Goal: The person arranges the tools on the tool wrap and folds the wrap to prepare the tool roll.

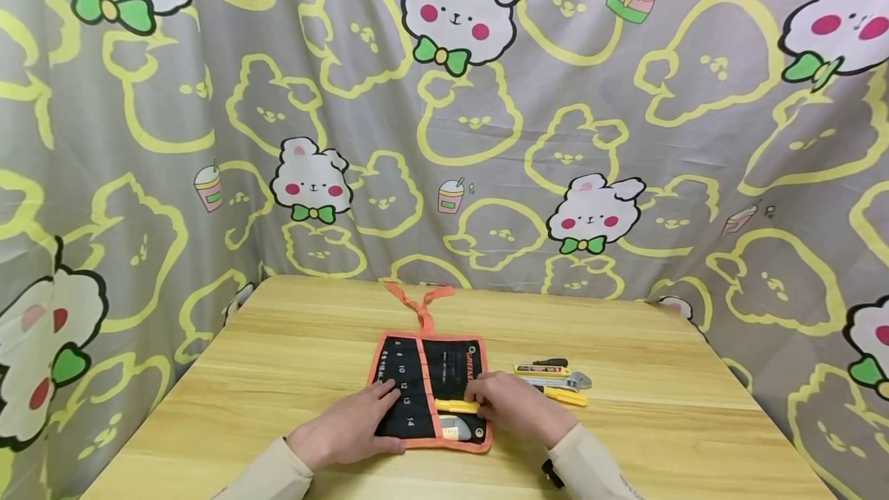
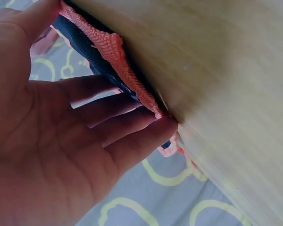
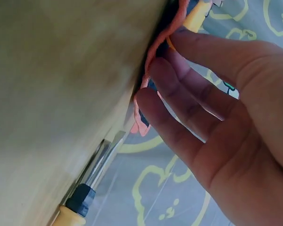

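Currently, I see the left hand [image 1: 350, 429] laid flat, fingers straight and slightly apart, pressing the left half of the tool roll [image 1: 430, 390]. The right hand [image 1: 517, 406] rests on the roll's right edge, fingers curled onto a yellow-handled tool [image 1: 456, 406] lying across the pockets. The roll lies open near the front middle of the wooden table [image 1: 278, 361]; a cartoon-rabbit curtain [image 1: 486, 137] encloses the back and sides. The black, orange-edged roll has numbered pockets; a grey tool [image 1: 454, 428] sits in its lower part. Loose yellow-handled tools [image 1: 556, 383] lie just right of it.
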Available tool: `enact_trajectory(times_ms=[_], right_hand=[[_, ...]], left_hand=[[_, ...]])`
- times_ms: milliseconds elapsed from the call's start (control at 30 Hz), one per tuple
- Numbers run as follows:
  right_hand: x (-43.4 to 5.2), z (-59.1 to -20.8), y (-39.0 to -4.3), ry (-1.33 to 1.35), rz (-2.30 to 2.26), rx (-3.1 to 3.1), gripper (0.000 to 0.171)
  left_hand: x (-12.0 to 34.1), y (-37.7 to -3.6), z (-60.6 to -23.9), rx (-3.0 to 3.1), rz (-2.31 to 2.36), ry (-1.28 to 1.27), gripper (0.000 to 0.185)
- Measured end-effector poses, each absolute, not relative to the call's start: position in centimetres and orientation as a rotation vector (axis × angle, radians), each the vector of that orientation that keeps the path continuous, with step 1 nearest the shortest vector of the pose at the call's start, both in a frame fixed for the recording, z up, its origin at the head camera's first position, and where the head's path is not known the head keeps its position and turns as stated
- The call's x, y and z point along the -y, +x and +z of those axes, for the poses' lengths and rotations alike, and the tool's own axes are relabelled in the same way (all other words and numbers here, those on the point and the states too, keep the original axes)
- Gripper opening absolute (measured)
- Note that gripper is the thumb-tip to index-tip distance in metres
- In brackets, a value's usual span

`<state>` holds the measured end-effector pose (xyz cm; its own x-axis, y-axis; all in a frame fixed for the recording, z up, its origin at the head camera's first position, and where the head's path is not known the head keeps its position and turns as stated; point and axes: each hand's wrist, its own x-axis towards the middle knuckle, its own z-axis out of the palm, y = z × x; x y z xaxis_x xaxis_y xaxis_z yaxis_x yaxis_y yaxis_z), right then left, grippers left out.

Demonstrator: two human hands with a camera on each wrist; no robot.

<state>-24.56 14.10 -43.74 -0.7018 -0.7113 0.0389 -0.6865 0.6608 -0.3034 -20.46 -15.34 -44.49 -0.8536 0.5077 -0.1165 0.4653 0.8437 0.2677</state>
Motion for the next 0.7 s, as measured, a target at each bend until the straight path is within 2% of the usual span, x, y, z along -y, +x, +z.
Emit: enact_trajectory(times_ms=[700], right_hand=[[-12.9,-44.5,-24.1,-1.196,-0.255,-2.91,0.019]], left_hand=[[15.3,-20.4,-44.3,-2.857,0.327,0.773,0.088]])
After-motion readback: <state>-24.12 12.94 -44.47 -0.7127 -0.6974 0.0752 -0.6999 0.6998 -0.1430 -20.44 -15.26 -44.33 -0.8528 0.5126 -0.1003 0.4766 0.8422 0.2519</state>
